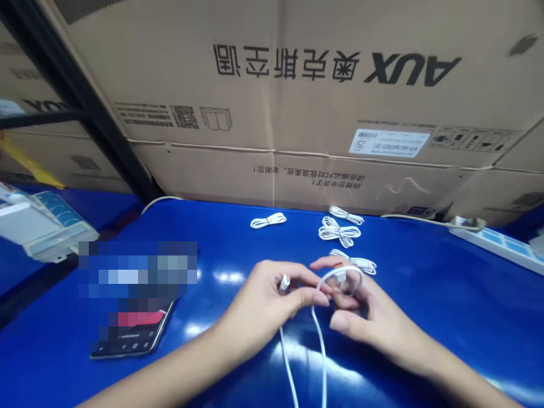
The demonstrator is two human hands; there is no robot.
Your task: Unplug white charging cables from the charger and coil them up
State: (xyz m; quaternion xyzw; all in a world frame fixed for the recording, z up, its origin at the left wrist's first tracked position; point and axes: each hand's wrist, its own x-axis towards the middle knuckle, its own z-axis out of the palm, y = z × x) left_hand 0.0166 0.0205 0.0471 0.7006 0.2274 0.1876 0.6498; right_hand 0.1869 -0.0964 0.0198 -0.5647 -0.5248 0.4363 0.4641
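Between my two hands is a white charging cable (321,340), its two strands hanging down past the lower edge of the view. My left hand (270,303) pinches the cable between thumb and fingers, and a small white plug (284,282) sticks up beside its index finger. A bend of the cable loops across the fingers of my right hand (376,317), which are curled around it, with a white connector (340,276) showing inside the loop. Just beyond the right fingers lies a tied white cable bundle (361,264), partly covered by that hand.
Further back on the blue table (221,232) are more tied cables (339,231) and a single bundle (268,220). A phone (131,340), partly pixelated, lies left. Power strips (501,241) sit at both sides. A large cardboard box (297,113) stands behind.
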